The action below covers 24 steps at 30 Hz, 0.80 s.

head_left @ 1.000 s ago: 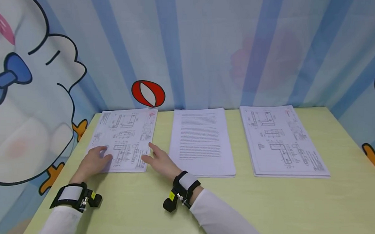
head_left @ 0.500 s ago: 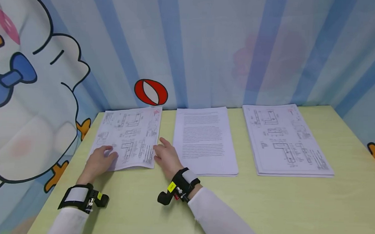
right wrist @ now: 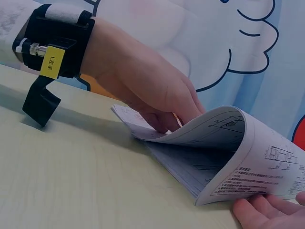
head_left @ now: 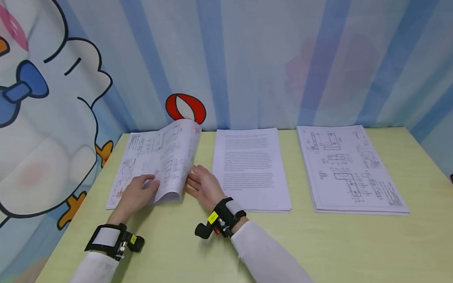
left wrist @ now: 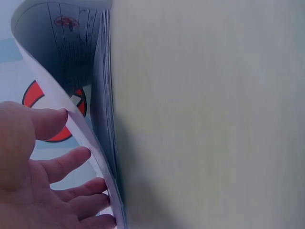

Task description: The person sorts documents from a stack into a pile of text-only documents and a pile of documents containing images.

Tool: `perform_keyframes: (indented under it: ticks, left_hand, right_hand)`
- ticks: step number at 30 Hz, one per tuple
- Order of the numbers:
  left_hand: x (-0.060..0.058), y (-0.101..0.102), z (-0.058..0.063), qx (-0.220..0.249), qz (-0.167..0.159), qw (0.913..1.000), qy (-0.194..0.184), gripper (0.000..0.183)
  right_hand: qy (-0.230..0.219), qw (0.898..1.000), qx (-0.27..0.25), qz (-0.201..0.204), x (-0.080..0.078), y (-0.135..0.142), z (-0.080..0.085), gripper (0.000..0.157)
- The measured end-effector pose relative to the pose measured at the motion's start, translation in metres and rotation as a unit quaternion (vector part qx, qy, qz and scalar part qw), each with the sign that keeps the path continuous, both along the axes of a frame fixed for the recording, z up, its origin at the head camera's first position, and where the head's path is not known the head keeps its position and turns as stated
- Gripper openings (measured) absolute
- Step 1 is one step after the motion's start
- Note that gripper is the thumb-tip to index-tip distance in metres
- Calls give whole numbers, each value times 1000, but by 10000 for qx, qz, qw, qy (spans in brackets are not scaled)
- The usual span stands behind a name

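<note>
Left hand point(head_left: 137, 195): palm down, fingertips pointing downward, thumb spread toward the right hand point(head_left: 206, 189). Right hand: just apart from it, fingers loosely extended leftward, slightly bent. Left forearm point(head_left: 93, 270) runs back from its hand; right forearm point(head_left: 274, 262) slants back and outward from its own.

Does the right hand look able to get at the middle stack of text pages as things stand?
Likely yes: the right hand is beside the middle stack, with nothing visible between them. Its fingers, though, are at the curled sheet of the left stack.
</note>
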<state>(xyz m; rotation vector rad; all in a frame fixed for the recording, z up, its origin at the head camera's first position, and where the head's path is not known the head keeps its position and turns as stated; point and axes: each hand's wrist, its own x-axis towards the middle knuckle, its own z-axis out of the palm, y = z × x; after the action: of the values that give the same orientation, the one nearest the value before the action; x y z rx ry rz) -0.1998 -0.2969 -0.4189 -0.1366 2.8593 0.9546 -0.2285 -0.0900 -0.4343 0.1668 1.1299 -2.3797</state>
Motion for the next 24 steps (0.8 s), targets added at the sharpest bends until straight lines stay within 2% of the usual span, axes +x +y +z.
perform_keyframes:
  ticks: [4, 8, 10, 14, 17, 21, 24]
  left_hand:
    - [2, 10, -1, 37, -217, 9998, 28, 54]
    - [4, 21, -4, 86, -350, 9993, 37, 52]
    - [4, 27, -4, 113, -390, 9992, 52, 52]
    - [4, 36, -6, 232, -373, 9990, 38, 52]
    - [3, 40, -7, 480, -259, 9985, 49, 55]
    - [-1, 44, -6, 962, 96, 9953, 75, 61]
    - [-4, 51, -3, 1381, 460, 9893, 76, 63]
  right_hand:
    - [57, 9997, 94, 228, -3, 0, 2, 74]
    - [461, 9971, 448, 404, -5, -3, 1, 59]
    - [629, 9947, 733, 352, -6, -5, 0, 47]
    - [693, 9869, 1455, 39, -3, -5, -4, 40]
    - [713, 9841, 1623, -77, -1, 0, -4, 38]
    - [812, 9890, 1235, -13, -1, 11, 0, 39]
    - [917, 9903, 1037, 71, -3, 23, 5, 39]
